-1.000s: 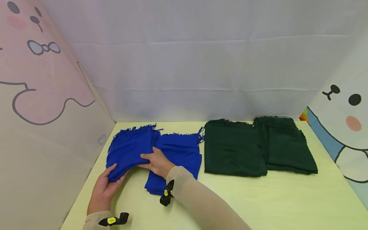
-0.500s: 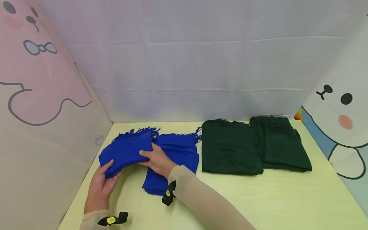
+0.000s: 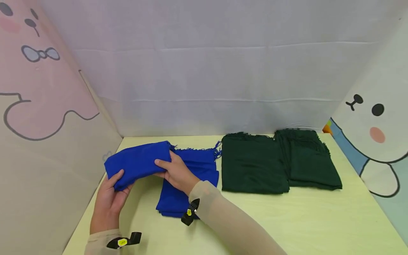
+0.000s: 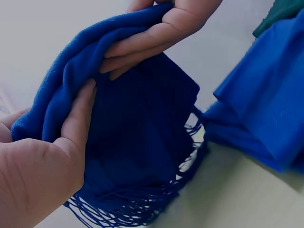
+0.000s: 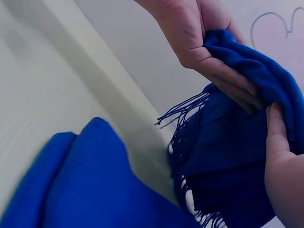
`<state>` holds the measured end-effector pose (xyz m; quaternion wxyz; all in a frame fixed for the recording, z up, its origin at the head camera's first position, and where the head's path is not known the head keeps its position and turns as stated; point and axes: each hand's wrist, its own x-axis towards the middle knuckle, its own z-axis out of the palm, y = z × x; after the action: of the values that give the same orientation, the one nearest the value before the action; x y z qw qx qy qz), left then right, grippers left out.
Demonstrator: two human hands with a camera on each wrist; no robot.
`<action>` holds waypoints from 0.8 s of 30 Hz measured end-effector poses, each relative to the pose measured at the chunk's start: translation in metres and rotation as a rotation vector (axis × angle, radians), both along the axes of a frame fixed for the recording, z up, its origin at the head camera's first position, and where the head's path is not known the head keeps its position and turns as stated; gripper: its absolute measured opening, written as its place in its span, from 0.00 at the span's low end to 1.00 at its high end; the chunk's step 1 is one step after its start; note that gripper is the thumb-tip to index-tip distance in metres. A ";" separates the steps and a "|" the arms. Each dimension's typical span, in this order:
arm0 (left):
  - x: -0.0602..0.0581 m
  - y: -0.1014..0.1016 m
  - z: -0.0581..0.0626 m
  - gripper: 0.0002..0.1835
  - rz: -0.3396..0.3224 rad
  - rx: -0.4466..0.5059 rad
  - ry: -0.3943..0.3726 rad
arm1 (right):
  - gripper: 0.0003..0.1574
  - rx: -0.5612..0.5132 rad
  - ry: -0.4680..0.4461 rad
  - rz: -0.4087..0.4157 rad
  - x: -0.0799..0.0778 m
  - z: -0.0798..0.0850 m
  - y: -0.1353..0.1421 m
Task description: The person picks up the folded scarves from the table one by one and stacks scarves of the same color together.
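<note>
A folded blue fringed scarf (image 3: pixel 138 161) is held up between both hands at the table's left. My left hand (image 3: pixel 108 200) grips its near left corner, thumb on top and fingers underneath. Its right end is pinched by my right hand (image 3: pixel 178 173), again with the thumb above. In the left wrist view, the held scarf's fringe (image 4: pixel 114 211) hangs below the folds, and the left hand's fingers reach beneath the cloth. A second folded blue scarf (image 3: pixel 173 200) lies on the table under the right hand, partly hidden by that hand and forearm.
Two folded dark green scarves lie to the right: a squarish green scarf (image 3: pixel 253 170) and, beside it, another green scarf (image 3: pixel 313 163). The pale yellow table (image 3: pixel 287 219) meets a white cloth wall (image 3: pixel 204 88) behind. Printed side walls stand left and right.
Both hands have raised the blue scarf and tilted it, so its fringe has dropped out of sight behind the cloth in the head view. The left hand has moved slightly left and up.
</note>
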<state>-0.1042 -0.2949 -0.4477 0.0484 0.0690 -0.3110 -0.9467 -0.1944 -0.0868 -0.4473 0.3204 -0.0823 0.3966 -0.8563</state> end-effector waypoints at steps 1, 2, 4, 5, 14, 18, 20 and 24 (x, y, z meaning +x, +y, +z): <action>0.000 0.002 0.002 0.43 -0.001 -0.003 0.008 | 0.37 -0.012 0.004 -0.002 0.000 0.002 0.002; 0.000 0.004 0.005 0.42 -0.002 -0.004 0.016 | 0.37 -0.022 0.005 -0.003 0.001 0.005 0.003; 0.001 0.007 0.009 0.41 -0.004 -0.015 0.031 | 0.37 -0.039 0.011 -0.002 0.003 0.009 0.007; 0.002 0.009 0.011 0.40 -0.004 -0.028 0.038 | 0.36 -0.047 0.018 -0.003 0.004 0.011 0.009; 0.001 0.023 0.020 0.37 -0.093 -0.144 0.093 | 0.37 -0.056 0.079 -0.034 0.011 0.022 0.035; -0.002 0.031 0.020 0.34 -0.135 -0.179 0.118 | 0.38 -0.059 0.088 -0.052 0.012 0.023 0.046; -0.004 0.034 0.020 0.32 -0.147 -0.186 0.129 | 0.38 -0.064 0.097 -0.058 0.013 0.023 0.052; -0.007 0.040 0.020 0.32 -0.166 -0.172 0.141 | 0.37 -0.063 0.111 -0.064 0.014 0.024 0.061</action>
<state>-0.1114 -0.2548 -0.4278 -0.0025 -0.0280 -0.3915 -0.9197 -0.1800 -0.0258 -0.4235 0.2675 -0.1269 0.3892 -0.8723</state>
